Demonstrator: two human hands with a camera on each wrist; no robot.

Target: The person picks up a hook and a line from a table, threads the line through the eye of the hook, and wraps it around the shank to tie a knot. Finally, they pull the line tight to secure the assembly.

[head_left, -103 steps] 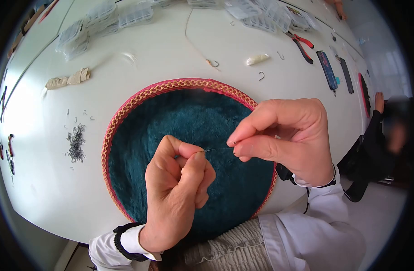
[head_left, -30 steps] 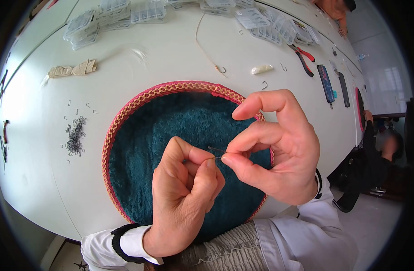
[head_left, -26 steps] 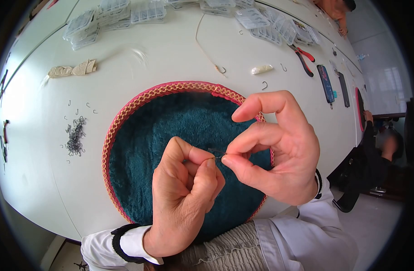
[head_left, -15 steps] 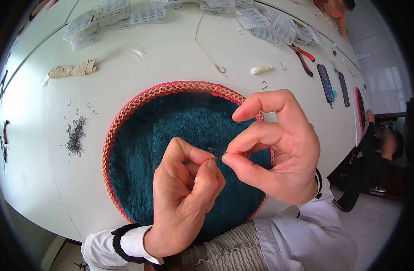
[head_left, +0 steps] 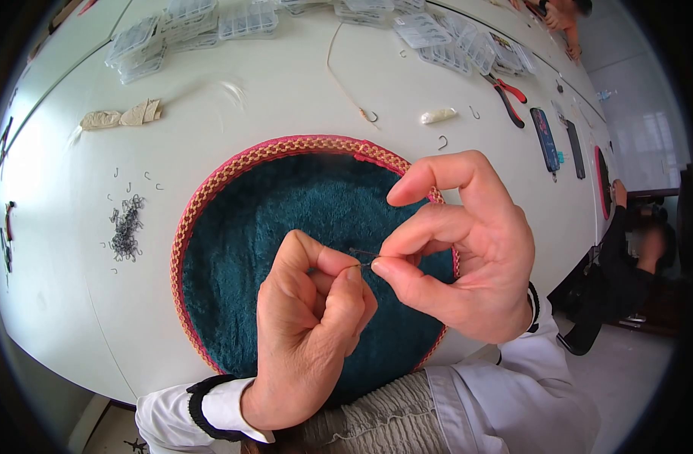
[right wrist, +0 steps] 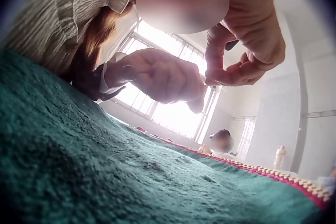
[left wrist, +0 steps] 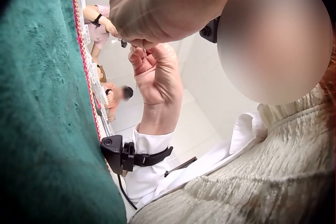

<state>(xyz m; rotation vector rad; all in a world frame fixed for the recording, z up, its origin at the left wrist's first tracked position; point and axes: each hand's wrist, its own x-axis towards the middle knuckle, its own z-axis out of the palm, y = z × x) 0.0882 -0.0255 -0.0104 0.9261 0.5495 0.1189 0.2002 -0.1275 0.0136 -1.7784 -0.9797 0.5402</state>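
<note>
Over a round teal cushion [head_left: 286, 189] with a red and yellow braided rim, both hands meet fingertip to fingertip. My left hand [head_left: 305, 325] pinches the end of a fine thread between thumb and curled forefinger. Just right of it, my right hand [head_left: 467, 250] pinches a small dark hook [head_left: 364, 252] between thumb and a finger, with another finger raised above. The hook's shank points left over the cushion; its other end is hidden in the fingertips. In the left wrist view the right hand [left wrist: 157, 77] appears beyond the left hand [left wrist: 157, 11].
A pile of small hooks [head_left: 125, 231] lies left of the cushion. Beyond it are a wrapped bundle [head_left: 121, 116], clear plastic boxes [head_left: 248, 21], a cord with a hook [head_left: 345, 87], a white roll [head_left: 439, 116], red-handled pliers [head_left: 507, 102] and a phone [head_left: 545, 138]. Other people are at the right.
Since the earliest frame, the hands have come closer together, a right finger has lifted and the dark hook has come into view. Over the last second the hands have barely moved.
</note>
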